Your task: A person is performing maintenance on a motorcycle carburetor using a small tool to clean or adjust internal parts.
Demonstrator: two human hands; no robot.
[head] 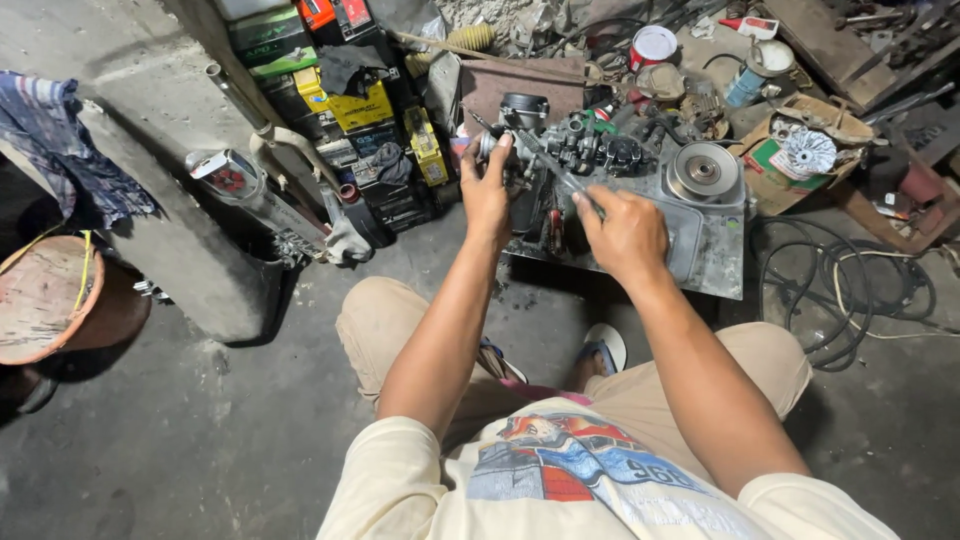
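A grey motorcycle engine block lies on the concrete floor in front of me, with a round pulley on its right side. My left hand grips a small metal part at the engine's left end, just below a black round intake piece. My right hand holds a long thin metal tool, likely a screwdriver, whose shaft slants up and left to that small part. My knees and sandals show below the hands.
Stacked batteries stand left of the engine. A chrome exhaust pipe lies further left, beside a rusty bowl. Black cables coil on the right. A cardboard box with a fan part and cans sit behind.
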